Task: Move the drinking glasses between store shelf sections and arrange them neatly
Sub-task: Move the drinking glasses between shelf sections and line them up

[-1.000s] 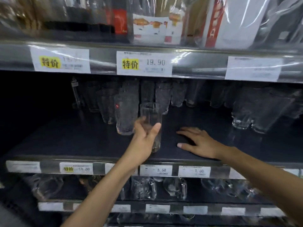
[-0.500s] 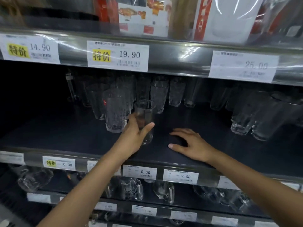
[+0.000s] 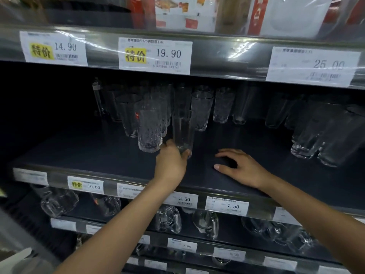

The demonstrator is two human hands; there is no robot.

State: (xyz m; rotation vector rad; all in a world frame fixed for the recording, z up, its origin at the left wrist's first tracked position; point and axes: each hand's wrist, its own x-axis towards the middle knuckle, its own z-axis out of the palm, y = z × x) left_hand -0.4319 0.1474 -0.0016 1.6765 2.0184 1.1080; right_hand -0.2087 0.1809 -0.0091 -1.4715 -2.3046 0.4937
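My left hand (image 3: 171, 162) grips the base of a tall clear drinking glass (image 3: 183, 129) standing upright on the dark middle shelf (image 3: 79, 155). Right beside it on the left stands a textured glass (image 3: 149, 131), with several more glasses (image 3: 201, 110) in rows behind. My right hand (image 3: 239, 167) rests on the shelf to the right of the held glass, fingers spread and holding nothing. Another group of glasses (image 3: 320, 139) stands at the right end of the shelf.
The shelf above carries price labels (image 3: 155, 55) and packaged goods. Its edge hangs low over the glasses. Below, a shelf holds glass mugs (image 3: 167, 219) behind price tags (image 3: 227, 205). Bare shelf surface lies left of the glasses and between the two groups.
My left hand has pushed the tall glass farther back, beside the textured glass, and slid down to its base. My right hand stays on the shelf. The view shifted right.
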